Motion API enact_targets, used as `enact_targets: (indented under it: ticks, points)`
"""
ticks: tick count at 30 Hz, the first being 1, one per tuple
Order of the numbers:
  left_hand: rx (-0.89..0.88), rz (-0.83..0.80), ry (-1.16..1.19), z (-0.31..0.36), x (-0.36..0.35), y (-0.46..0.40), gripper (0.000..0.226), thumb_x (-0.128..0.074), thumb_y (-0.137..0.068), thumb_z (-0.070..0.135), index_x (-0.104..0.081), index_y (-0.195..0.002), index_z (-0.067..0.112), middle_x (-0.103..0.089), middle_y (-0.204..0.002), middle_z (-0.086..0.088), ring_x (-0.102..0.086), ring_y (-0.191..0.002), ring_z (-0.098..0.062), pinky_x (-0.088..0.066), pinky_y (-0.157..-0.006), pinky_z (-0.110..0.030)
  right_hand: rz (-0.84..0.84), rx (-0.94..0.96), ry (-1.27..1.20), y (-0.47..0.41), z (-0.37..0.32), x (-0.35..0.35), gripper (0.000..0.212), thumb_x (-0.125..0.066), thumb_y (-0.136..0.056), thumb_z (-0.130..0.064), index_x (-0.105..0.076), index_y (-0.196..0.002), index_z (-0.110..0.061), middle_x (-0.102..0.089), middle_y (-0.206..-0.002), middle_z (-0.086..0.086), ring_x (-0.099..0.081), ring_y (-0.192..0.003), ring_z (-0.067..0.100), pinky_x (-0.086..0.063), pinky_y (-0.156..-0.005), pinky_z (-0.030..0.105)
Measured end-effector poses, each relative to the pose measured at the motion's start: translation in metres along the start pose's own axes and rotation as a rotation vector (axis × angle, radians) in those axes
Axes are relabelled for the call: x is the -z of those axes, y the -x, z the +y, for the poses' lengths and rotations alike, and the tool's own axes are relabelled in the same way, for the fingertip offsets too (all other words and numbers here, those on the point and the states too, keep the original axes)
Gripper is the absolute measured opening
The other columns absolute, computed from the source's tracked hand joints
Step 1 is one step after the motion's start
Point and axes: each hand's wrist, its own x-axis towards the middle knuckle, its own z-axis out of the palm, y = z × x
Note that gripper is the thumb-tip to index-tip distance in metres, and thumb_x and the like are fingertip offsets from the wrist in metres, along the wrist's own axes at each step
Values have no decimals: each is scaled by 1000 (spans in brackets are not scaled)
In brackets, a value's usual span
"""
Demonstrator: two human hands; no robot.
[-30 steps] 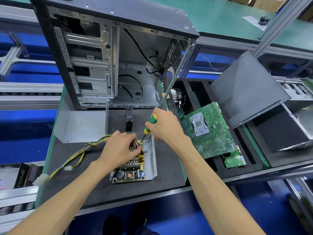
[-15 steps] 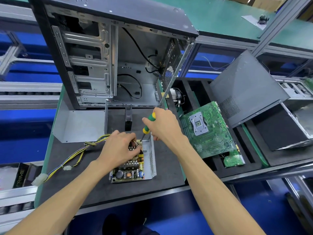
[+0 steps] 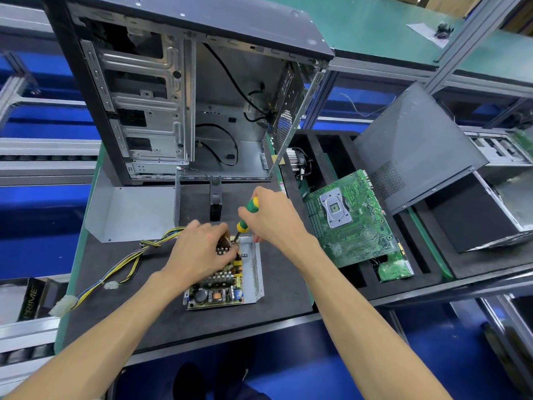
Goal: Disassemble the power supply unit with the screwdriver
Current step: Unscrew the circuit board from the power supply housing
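The opened power supply unit (image 3: 253, 272) lies on the dark mat, its circuit board bare in a metal tray. My left hand (image 3: 199, 252) presses down on the board's far half, fingers curled over its parts. My right hand (image 3: 271, 217) grips the green and yellow screwdriver (image 3: 246, 215), held steeply with its tip down at the board's far right corner, beside my left fingertips. The tip itself is partly hidden. A bundle of yellow and black cables (image 3: 124, 261) runs from the unit off to the left.
An open computer case (image 3: 184, 90) stands just behind the unit. A grey metal cover (image 3: 129, 212) lies at the left. A green motherboard (image 3: 349, 220) rests in a foam tray at the right, with a black side panel (image 3: 415, 145) leaning beyond it.
Both hands keep their hold. The screwdriver handle has shifted slightly in my right hand, tip staying at the same corner of the board.
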Motion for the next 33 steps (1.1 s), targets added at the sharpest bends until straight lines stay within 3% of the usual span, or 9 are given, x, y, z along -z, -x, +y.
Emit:
enact_targets:
  ticks: [5, 11, 13, 16, 19, 22, 25, 28, 33]
  points:
    - [5, -20, -22, 1, -2, -1, 36, -59, -87, 54, -66, -106, 25, -72, -78, 4, -61, -69, -18, -43, -74, -35, 27, -7, -12, 3, 2, -4, 28, -59, -97, -37, -54, -101, -9, -70, -88, 13, -71, -75, 36, -60, -69, 48]
    - [64, -5, -17, 6, 5, -3, 47, -58, -95, 54, -56, -63, 20, -57, -56, 6, -41, -53, -18, -34, -67, -33, 105, -20, -46, 3, 8, 0, 27, -62, -93, -36, -55, -92, -10, -69, -81, 9, -70, -69, 32, -60, -65, 47]
    - [153, -2, 12, 9, 4, -9, 45, -58, -98, 42, -59, -60, 17, -56, -50, 3, -51, -52, -23, -29, -64, -32, 103, -16, -19, 4, 11, -2, 27, -63, -92, -37, -55, -92, -11, -69, -79, 8, -69, -71, 31, -60, -67, 44]
    - [244, -151, 66, 8, 6, -21, 12, -59, -94, 27, -68, -99, 21, -72, -78, 4, -68, -81, -25, -43, -64, -34, 123, -18, -18, 3, 16, -4, 28, -66, -90, -38, -56, -92, -12, -67, -80, 7, -66, -76, 30, -58, -69, 43]
    - [234, -313, 136, 4, 8, -33, 44, -55, -90, 12, -59, -131, 28, -71, -101, 8, -66, -98, -26, -51, -75, -38, 126, -24, -106, 2, 19, -9, 33, -71, -86, -41, -55, -83, -12, -66, -74, 6, -65, -76, 29, -57, -67, 44]
    - [229, -337, 180, 4, 5, -42, 25, -63, -91, 26, -68, -114, 35, -61, -80, 17, -64, -86, -22, -41, -66, -32, 158, -27, -218, 1, 20, -18, 39, -75, -83, -47, -54, -73, -15, -62, -67, 1, -62, -70, 23, -54, -62, 41]
    - [259, -266, 133, 4, -1, -44, 20, -67, -90, 43, -71, -103, 28, -69, -86, 3, -66, -86, -27, -40, -66, -32, 99, -39, -337, 1, 23, -29, 36, -78, -82, -48, -63, -79, -16, -66, -70, -3, -62, -69, 14, -49, -62, 34]
    - [248, -241, 137, 6, -2, -41, 21, -65, -89, 40, -73, -106, 30, -75, -94, -2, -69, -93, -31, -42, -67, -35, 8, -54, -337, -2, 29, -44, 29, -77, -86, -41, -62, -79, -17, -67, -74, 0, -62, -69, 14, -46, -59, 29]
    - [83, -208, -134, 5, 1, -31, 23, -54, -90, 36, -71, -93, 20, -73, -88, -1, -65, -88, -26, -44, -85, -39, 150, -46, -325, -3, 38, -60, 39, -72, -92, -41, -48, -67, -22, -59, -68, 1, -55, -63, 16, -36, -56, 28]
